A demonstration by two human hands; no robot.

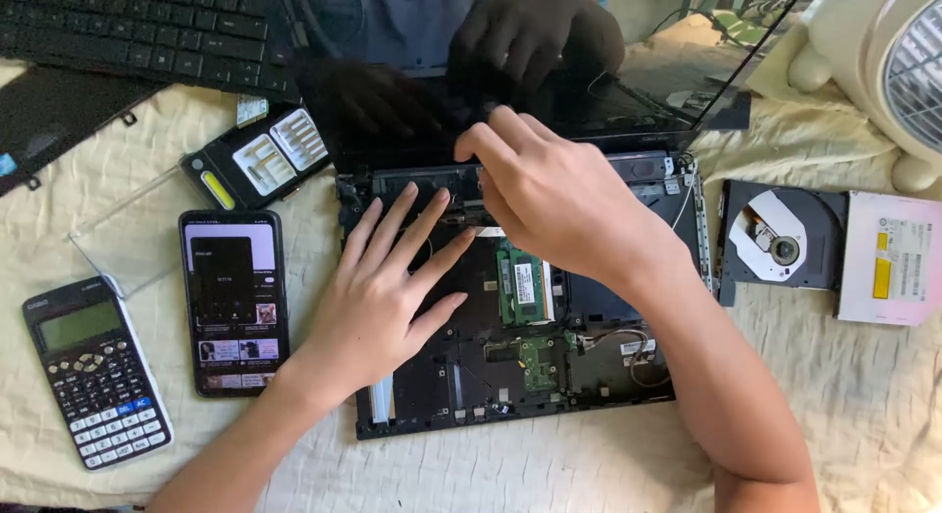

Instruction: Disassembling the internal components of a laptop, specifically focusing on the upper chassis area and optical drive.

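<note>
Left hand (392,282) lay flat and open, fingers spread, on the near-left part of the opened laptop base (510,366), whose long axis ran left to right across the cloth-covered surface (863,415), its near edge close to the person. Just right of that hand sat the green memory module (523,284), and farther back the right hand (545,194) curled over the hinge strip, fingertips pinched on something too small to tell. Open room lay right toward the removed optical drive (785,243); the phone (234,302) and calculator (96,371) crowded the left.
</note>
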